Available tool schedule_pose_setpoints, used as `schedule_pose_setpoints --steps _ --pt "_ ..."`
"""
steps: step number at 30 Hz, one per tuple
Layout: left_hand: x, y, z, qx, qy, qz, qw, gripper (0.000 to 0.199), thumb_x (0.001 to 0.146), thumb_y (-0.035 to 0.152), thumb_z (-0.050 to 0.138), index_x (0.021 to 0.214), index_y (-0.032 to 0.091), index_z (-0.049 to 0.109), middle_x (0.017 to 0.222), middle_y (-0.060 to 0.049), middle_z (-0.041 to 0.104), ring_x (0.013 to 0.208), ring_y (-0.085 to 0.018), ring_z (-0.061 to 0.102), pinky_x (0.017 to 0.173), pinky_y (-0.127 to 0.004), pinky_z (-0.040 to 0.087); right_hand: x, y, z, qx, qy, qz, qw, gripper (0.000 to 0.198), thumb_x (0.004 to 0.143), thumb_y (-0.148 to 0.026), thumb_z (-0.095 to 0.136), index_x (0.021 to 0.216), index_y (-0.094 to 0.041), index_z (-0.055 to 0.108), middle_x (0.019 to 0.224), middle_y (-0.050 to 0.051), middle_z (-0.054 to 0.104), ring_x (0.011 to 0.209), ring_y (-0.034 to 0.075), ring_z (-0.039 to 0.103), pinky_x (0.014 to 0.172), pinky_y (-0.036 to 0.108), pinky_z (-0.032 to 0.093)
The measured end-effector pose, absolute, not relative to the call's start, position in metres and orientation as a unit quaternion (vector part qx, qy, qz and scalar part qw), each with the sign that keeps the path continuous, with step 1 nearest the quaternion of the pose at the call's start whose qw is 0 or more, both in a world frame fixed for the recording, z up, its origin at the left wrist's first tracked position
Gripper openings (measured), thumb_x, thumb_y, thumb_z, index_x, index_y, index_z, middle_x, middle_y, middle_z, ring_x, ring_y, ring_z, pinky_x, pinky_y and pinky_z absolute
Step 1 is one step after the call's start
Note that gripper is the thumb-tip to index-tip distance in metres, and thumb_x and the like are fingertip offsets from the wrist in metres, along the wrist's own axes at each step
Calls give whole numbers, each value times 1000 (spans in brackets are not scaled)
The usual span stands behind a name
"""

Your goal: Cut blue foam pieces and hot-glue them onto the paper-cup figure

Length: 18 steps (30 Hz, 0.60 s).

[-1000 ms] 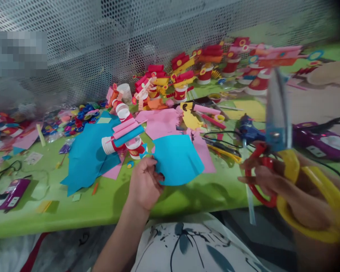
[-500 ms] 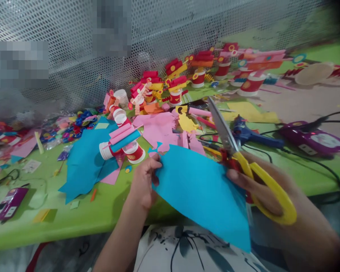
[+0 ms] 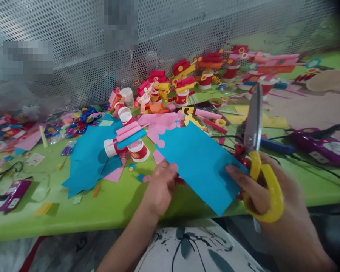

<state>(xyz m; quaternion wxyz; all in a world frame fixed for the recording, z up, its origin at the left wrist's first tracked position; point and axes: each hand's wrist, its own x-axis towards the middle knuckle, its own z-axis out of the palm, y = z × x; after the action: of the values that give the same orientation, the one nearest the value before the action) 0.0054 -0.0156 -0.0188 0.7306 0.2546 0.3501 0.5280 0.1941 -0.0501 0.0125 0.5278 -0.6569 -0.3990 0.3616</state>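
A sheet of blue paper [image 3: 198, 158] is held above the front of the table, its far left edge cut in scallops. My left hand [image 3: 161, 185] is closed on the sheet's lower left edge, thumb on top. My right hand [image 3: 272, 200] grips a pair of scissors [image 3: 253, 124] with yellow handles, blades pointing up and away. Its thumb also presses on the right side of the sheet. Some pink paper shows along the scalloped edge. Small blue and pink scraps [image 3: 141, 177] lie left of my left hand.
Beyond the sheet lie pink paper [image 3: 155, 124] and a blue glue gun [image 3: 277, 145] with cables. More blue paper [image 3: 85, 158] lies left, beside red-and-white paper cups [image 3: 138, 151]. Purple boxes [image 3: 13, 194] sit at both sides. Decorated cups [image 3: 183, 97] line the mesh partition [image 3: 170, 34].
The blue sheet has turned, and its lower right corner has moved up and left. My left hand has shifted right along its edge. The scissors now point more steeply upward.
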Motion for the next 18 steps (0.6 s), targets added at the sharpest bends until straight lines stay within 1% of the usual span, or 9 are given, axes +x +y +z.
schedule_pose_setpoints --steps 1,2,4,5,8,11,14,18 --pt "10 -20 -22 277 340 516 735 42 66 45 95 97 22 79 88 -4 78 78 -21 72 72 -32 57 191 -50 12 -654 -392 362 537 36 70 -45 86 94 -30 63 73 -5 47 58 15 44 45 28 38" --pt "14 -23 -25 302 325 493 748 41 67 39 95 102 22 80 97 -5 80 89 -24 74 82 -36 59 189 -50 12 -651 -387 363 543 36 70 -45 86 93 -30 62 75 -5 48 58 15 45 45 28 38" --pt "21 -31 -28 334 304 451 770 40 73 36 92 109 22 80 111 -8 80 104 -29 74 95 -42 57 186 -49 10 -649 -383 364 547 36 71 -44 86 92 -29 62 73 -5 47 57 14 44 44 27 39" --pt "23 -33 -28 347 301 436 774 39 76 37 90 111 22 80 114 -8 80 107 -29 74 98 -43 56 186 -48 9 -648 -383 363 549 36 70 -43 86 93 -29 62 72 -6 47 55 13 44 43 26 39" --pt "27 -38 -28 374 309 419 768 37 80 40 87 111 21 80 115 -9 79 106 -28 73 101 -43 54 186 -44 2 -637 -389 361 559 42 64 -40 91 95 -29 64 65 -7 47 50 13 45 39 25 38" --pt "27 -39 -28 389 320 415 758 37 80 43 87 108 20 80 109 -8 79 100 -24 72 98 -39 55 188 -40 -6 -635 -407 338 564 44 63 -42 90 99 -29 67 65 -7 49 49 14 46 38 26 38" --pt "26 -38 -31 398 349 405 746 33 80 46 85 98 18 80 94 -7 79 84 -20 70 83 -34 56 189 -39 -11 -638 -417 316 565 43 65 -45 88 100 -28 69 66 -6 51 49 14 45 37 25 37" --pt "24 -37 -36 415 369 400 729 27 84 45 82 83 18 79 78 -3 74 67 -15 63 68 -28 51 189 -40 -8 -630 -426 335 557 37 69 -42 87 97 -28 68 65 -7 47 51 13 44 41 24 38"
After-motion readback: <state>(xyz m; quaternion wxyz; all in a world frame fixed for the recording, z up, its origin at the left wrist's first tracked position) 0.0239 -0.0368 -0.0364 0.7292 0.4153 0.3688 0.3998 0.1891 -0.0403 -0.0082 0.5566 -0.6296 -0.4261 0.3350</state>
